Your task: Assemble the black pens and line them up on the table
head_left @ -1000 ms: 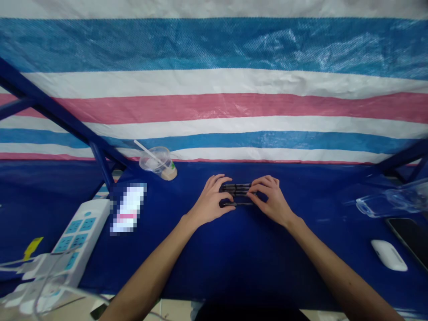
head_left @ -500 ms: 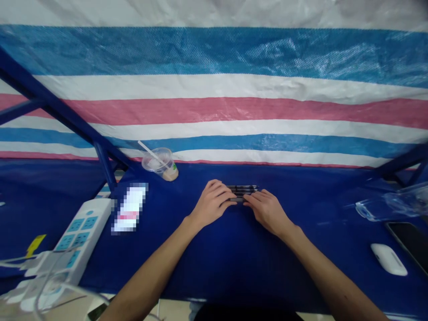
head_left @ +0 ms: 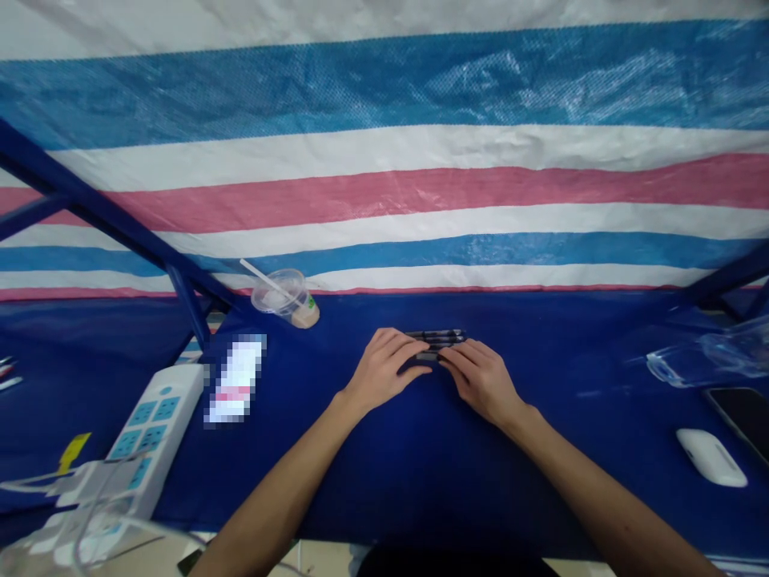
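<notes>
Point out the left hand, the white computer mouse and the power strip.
left hand (head_left: 383, 373): head view, on the back of the hand.
white computer mouse (head_left: 711, 457): head view, on its top shell.
power strip (head_left: 155, 426): head view, on its socket face.

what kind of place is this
Probably a makeshift work desk: a striped tarpaulin hangs behind a blue-covered table, which holds a power strip and a computer mouse.

white power strip (head_left: 157, 418), plastic cup (head_left: 279, 293), white mouse (head_left: 711, 457), perhaps a dark phone (head_left: 743, 415)
</notes>
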Available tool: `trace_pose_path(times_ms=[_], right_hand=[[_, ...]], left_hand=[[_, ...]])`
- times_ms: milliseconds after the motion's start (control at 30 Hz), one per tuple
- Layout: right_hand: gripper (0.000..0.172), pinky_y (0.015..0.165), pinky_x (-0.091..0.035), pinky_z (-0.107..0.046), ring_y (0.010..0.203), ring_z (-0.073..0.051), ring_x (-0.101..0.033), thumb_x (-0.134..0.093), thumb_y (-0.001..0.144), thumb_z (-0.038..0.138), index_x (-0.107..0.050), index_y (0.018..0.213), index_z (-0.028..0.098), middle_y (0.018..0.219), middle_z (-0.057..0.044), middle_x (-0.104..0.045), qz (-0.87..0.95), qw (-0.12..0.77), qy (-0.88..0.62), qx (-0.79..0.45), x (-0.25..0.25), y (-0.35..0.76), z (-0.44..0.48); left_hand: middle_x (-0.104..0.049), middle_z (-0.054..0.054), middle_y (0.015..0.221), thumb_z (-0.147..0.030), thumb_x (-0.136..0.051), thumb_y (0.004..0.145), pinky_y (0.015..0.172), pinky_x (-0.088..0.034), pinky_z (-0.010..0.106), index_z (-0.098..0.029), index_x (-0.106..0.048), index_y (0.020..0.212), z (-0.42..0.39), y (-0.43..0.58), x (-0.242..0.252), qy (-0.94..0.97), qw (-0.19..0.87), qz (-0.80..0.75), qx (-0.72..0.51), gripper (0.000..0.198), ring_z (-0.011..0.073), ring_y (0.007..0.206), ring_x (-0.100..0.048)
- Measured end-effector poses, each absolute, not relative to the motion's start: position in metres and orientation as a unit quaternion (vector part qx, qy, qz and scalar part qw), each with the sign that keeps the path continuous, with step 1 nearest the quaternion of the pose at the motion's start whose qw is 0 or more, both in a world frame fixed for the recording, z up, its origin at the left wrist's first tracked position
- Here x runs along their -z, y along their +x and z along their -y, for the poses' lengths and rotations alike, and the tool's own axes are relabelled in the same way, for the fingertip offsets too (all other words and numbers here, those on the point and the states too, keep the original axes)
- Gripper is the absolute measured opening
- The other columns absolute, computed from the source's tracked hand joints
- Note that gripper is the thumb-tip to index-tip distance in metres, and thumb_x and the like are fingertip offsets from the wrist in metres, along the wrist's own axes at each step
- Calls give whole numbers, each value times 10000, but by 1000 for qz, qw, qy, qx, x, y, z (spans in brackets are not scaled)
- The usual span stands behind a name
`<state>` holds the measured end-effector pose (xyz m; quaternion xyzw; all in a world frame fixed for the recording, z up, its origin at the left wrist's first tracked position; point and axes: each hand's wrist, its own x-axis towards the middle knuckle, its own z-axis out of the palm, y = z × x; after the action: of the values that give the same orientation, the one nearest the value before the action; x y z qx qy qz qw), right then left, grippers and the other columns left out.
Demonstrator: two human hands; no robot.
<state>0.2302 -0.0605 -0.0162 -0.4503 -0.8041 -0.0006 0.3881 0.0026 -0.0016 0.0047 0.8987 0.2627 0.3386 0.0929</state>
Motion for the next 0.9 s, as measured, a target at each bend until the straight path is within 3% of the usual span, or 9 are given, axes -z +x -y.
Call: trace_pose_path(times_ms=[100, 267, 433, 567, 733, 900], right_hand=[[205, 799, -533, -414, 877, -243, -658, -558, 1017, 225, -698, 1167, 230, 1012, -97, -744, 801, 389, -454, -12, 17, 230, 60], [151, 745, -499, -389, 816, -220, -652, -583, 1010, 213, -711, 1086, 233, 972, -80, -748, 800, 399, -447, -25, 20, 228, 59], [138, 749, -496, -391, 848, -225, -663, -595, 1006, 223, -710, 1080, 243, 982, -71, -751, 789, 417, -451, -21, 22, 230, 59], [128, 732, -479, -385, 841, -227, -659, -603, 1004, 231, -716, 1066, 239, 969, -72, -752, 786, 416, -458, -15, 21, 231, 59], [127, 725, -461, -382, 828, -218, -661, -598, 1010, 227, -715, 1058, 235, 966, -66, -756, 797, 402, -450, -8, 22, 229, 59], [134, 743, -469, -382, 838, -216, -666, -594, 1011, 224, -714, 1070, 231, 968, -68, -754, 797, 404, -449, -9, 22, 230, 59]], left_hand=[[-753, 34, 998, -288, -663, 982, 923, -483, 390, -227, -718, 1021, 0, 2, -5, 897, 90, -265, -343, 91, 192, 965, -636], [-728, 42, 850, -301, -581, 1021, 888, -486, 412, -209, -728, 906, 0, 1, -10, 903, 95, -274, -318, 208, 202, 891, -630], [-741, 54, 1002, -408, -700, 951, 923, -491, 427, -216, -695, 1062, -1, -2, -11, 903, 90, -268, -324, 222, 217, 963, -645], [-726, 43, 963, -317, -634, 1000, 939, -477, 408, -203, -677, 972, -1, 0, -12, 908, 109, -265, -307, 125, 205, 986, -622], [-707, 55, 935, -286, -497, 1061, 926, -462, 414, -194, -675, 899, 0, 0, -13, 910, 123, -287, -274, 257, 220, 997, -593], [-713, 51, 1020, -392, -673, 971, 959, -468, 413, -204, -655, 1019, 0, -1, -10, 908, 124, -266, -300, 195, 221, 1018, -606]])
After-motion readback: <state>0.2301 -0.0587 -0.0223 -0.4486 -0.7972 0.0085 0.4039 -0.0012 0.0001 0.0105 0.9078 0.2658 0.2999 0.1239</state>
